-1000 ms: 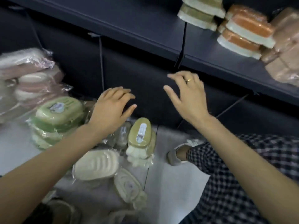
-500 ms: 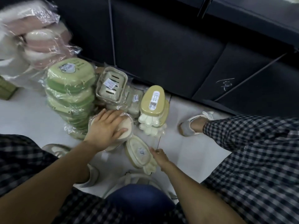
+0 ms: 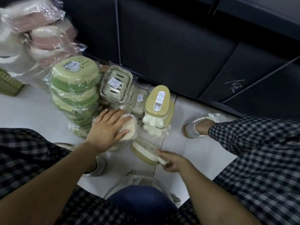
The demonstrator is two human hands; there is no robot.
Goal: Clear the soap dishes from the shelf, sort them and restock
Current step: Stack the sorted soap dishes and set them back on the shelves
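Wrapped soap dishes lie in piles on the white floor in front of a dark shelf unit. My left hand (image 3: 108, 127) rests flat, fingers spread, on a cream oval dish (image 3: 129, 129) in plastic wrap. My right hand (image 3: 170, 160) pinches the white end of a tan and white dish (image 3: 142, 151) lying on the floor. Behind it stand two stacked tan paw-footed dishes (image 3: 158, 109). A tall stack of green dishes (image 3: 74, 88) rises at the left, next to grey slotted dishes (image 3: 116, 84).
Pink and white wrapped dishes (image 3: 42, 33) are heaped at the far left, with a green basket (image 3: 9, 82) beside them. The dark shelf base (image 3: 178, 43) closes off the back. My checked trouser legs and a grey shoe (image 3: 194, 127) flank the piles.
My view has dropped from the shelf to the floor. Both hands came down: the left landed on the cream dish, the right took hold of the tan and white dish.
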